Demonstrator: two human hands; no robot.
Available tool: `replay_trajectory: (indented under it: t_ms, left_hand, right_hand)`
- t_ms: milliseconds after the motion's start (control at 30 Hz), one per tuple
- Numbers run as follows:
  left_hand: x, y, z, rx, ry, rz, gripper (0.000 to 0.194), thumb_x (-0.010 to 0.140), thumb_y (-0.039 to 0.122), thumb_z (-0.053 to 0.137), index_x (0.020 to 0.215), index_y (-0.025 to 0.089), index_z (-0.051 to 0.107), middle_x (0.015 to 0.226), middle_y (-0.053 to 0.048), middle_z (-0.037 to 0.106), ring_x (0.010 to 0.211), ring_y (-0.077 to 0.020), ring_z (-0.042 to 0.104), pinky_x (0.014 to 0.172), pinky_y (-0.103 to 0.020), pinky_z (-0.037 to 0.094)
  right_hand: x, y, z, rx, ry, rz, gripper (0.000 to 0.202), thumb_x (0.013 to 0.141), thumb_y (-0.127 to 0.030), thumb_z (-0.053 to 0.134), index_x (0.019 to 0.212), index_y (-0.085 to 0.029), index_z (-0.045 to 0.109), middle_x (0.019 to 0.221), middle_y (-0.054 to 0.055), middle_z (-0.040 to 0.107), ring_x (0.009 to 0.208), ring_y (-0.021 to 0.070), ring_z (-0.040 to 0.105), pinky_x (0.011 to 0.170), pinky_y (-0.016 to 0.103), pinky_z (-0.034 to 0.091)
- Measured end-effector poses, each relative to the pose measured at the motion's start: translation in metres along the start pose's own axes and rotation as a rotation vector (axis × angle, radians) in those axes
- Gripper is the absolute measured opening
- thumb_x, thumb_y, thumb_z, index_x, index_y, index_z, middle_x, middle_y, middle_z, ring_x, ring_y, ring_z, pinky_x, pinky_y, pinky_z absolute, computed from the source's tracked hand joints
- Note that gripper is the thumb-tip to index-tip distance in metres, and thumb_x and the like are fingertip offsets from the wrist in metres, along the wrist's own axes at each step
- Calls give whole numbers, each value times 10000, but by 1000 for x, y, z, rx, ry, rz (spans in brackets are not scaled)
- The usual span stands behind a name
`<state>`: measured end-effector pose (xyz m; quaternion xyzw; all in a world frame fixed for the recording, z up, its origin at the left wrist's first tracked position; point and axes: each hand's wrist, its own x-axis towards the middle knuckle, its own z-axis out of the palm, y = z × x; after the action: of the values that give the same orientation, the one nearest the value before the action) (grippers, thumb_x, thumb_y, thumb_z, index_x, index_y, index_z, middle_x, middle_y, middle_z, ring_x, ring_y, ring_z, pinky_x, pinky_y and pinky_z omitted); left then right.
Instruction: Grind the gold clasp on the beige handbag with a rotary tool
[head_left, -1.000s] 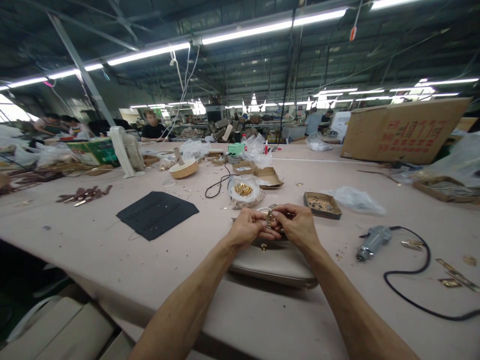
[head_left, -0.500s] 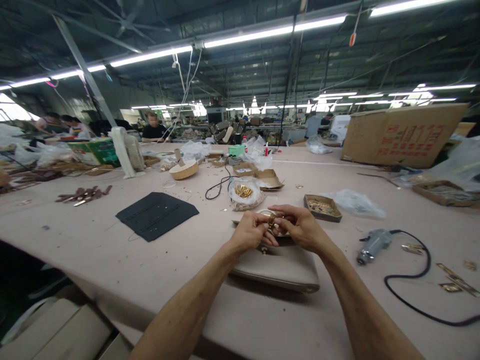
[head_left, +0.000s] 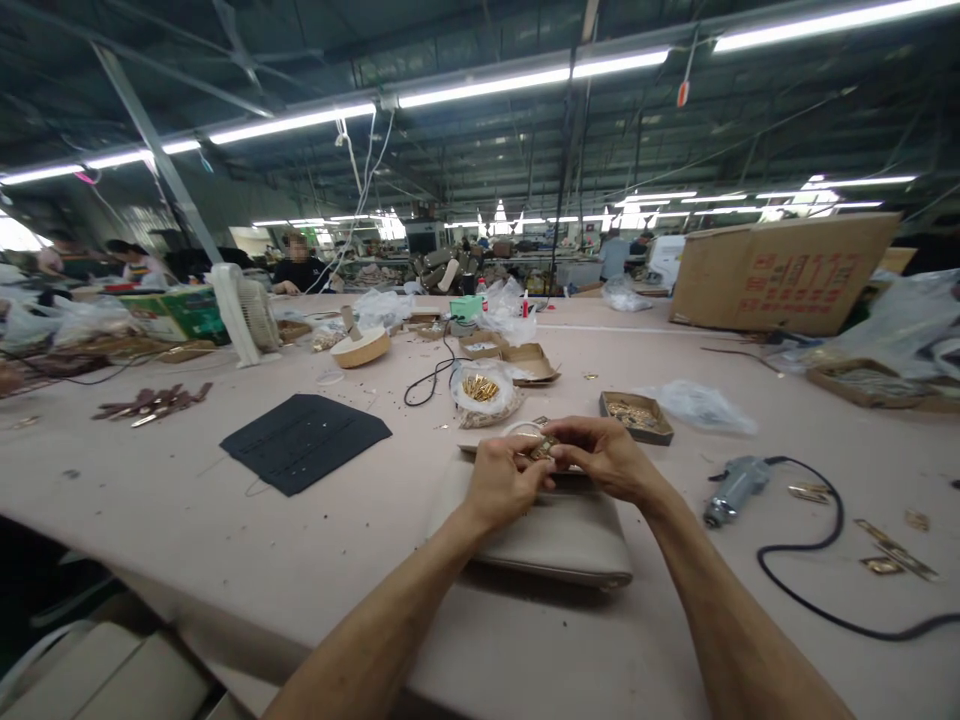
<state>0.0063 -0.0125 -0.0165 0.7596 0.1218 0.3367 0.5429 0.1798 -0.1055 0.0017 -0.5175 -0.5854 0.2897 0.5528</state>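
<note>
1. My left hand (head_left: 501,482) and right hand (head_left: 609,458) meet at the fingertips, both pinched nearly closed on one small gold-coloured metal piece (head_left: 541,449).
2. That piece sits between my fingertips, above the back part of a beige bag (head_left: 555,545); the bag lies on the table (head_left: 300,550), just below and nearer to me than my grip. Whether the piece touches the bag I cannot tell – my fingers hide it.
3. The piece is small and looks smooth, so an uneven pinch could make it slip or turn. Dropped, it could mark the bag or bounce onto the table.
4. Just beyond my grip stands a plastic bag of gold-coloured parts (head_left: 480,390), and a shallow box (head_left: 637,418) lies beyond it to the right; a careless knuckle could knock either – and spill small parts.
5. Well to the right of my grip lies a grey power tool (head_left: 737,490); its black cord (head_left: 787,565) could snag my right forearm if I swing wide.
</note>
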Motion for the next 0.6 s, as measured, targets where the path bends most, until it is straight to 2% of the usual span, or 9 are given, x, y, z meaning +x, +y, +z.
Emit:
replay_trajectory:
  t_ms: [100,200,333,600]
  left_hand:
    - [-5,0,1,265,15,147,159,968,245,620,1046,152,723,907,-94,719,730,-212,713,641,-249,545]
    - [-6,-2,2,418,35,251,188,989,199,554,1086,156,710,900,-94,706,726,-209,678,678,-272,524]
    - [-5,-4,3,440,40,315,217,1000,188,531,1137,153,696,937,-102,705,729,-209,657,712,-291,508]
    - [-6,-1,3,452,10,332,300,1005,174,505,1241,148,688,907,-102,693,749,-219,641,760,-309,498]
  right_hand:
    - [0,-3,0,52,5,5,364,815,-381,828,1089,-148,772,872,56,738,698,156,659,670,261,569]
    - [-1,-6,0,75,9,9,399,782,-407,855,1077,-148,786,880,65,742,702,161,661,671,270,579]
    - [-1,-6,-1,102,4,3,429,765,-399,875,1109,-156,791,894,68,743,698,156,657,672,271,580]
    - [-2,-4,-5,101,-19,12,379,765,-400,879,1036,-147,803,855,66,741,700,159,662,676,263,574]
